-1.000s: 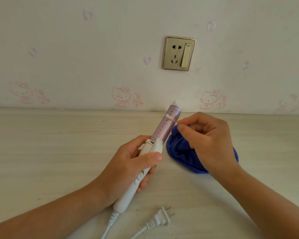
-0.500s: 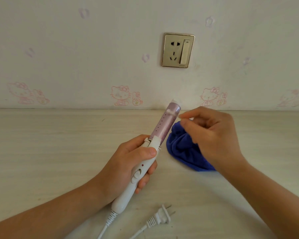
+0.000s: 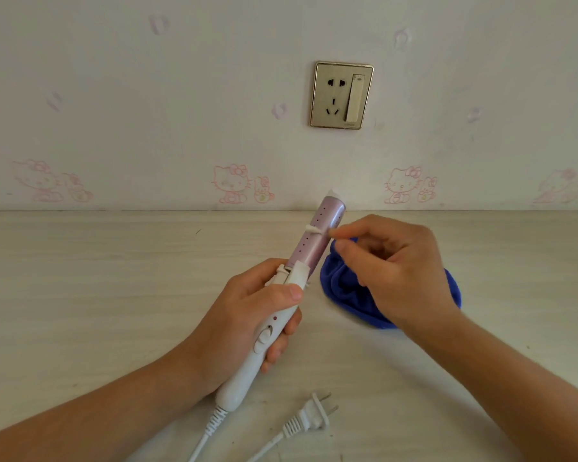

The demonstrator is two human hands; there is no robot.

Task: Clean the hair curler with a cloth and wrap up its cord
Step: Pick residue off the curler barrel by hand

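Observation:
My left hand (image 3: 247, 315) grips the white handle of the hair curler (image 3: 281, 305), which tilts up and to the right with its pink barrel (image 3: 317, 238) toward the wall. My right hand (image 3: 397, 271) hovers just right of the barrel, fingers curled into a loose pinch, index tip touching the barrel's white clip. The blue cloth (image 3: 341, 291) lies bunched on the table under that hand, partly hidden by it. I cannot tell whether the thumb touches the cloth. The white cord (image 3: 211, 431) leaves the handle downward, and its plug (image 3: 314, 415) lies loose on the table near the front.
The pale wooden table (image 3: 97, 295) runs back to a wall with cartoon-cat stickers. A gold-framed wall socket with a switch (image 3: 342, 95) sits above the curler's tip. Both cord runs leave the bottom edge of the view.
My right hand has lifted off the cloth and moved up to the barrel's clip. My left hand has rolled the curler slightly in its grip. The cloth has stayed in place.

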